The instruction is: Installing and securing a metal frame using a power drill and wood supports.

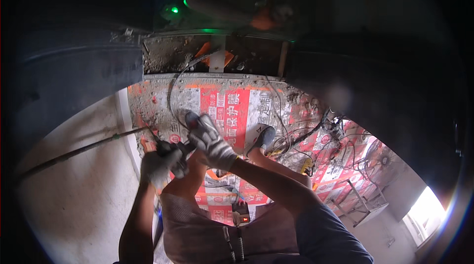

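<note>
My left hand [159, 166], in a grey glove, is closed round a dark hand tool [178, 152] with a thin tip at its upper left; its exact kind is unclear. My right hand [215, 144], in a light grey glove, is curled close beside the tool's right end. What its fingers hold is hidden. Past it shows the dark toe of a shoe [191, 119]. A dark cable [171, 97] loops from the opening ahead down toward my right hand.
Red and white floor sheeting [236, 116], strewn with grit, runs up to a recessed opening [173, 56]. Tangled cables [333, 126] and a metal-legged stand [365, 205] are at right. A long rod [74, 155] crosses the left. Dimly ahead, a person's hand [265, 19] shows.
</note>
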`<control>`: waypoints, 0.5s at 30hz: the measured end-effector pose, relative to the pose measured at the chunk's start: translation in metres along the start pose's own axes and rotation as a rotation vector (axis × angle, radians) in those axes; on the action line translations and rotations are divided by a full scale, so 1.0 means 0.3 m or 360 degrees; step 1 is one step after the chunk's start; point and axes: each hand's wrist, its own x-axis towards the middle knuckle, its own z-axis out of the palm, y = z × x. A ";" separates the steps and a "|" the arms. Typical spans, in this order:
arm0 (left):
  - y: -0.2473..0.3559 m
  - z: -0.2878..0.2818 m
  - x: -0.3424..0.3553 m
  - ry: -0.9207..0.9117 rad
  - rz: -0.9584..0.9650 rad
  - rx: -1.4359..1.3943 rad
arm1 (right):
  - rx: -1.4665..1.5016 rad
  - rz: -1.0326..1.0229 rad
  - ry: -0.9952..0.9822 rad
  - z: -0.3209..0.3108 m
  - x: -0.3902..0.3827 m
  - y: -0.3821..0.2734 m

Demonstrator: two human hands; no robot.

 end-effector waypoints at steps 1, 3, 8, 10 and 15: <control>0.035 0.039 -0.054 -0.0027 0.0011 0.0029 | 0.0091 -0.0119 0.0011 0.004 -0.015 0.000; 0.151 0.122 -0.138 -0.0228 0.0100 0.0166 | 0.0058 -0.0220 0.0269 -0.059 -0.069 -0.022; 0.140 0.323 -0.038 -0.0618 0.0446 0.0130 | 0.0154 0.0311 -0.0001 -0.284 -0.265 0.030; 0.204 0.413 0.064 -0.0720 0.0734 0.0721 | -0.0133 0.0050 0.0164 -0.305 -0.375 0.167; 0.212 0.650 0.299 -0.0599 0.1891 0.1081 | 0.0831 0.0840 0.0505 -0.423 -0.489 0.272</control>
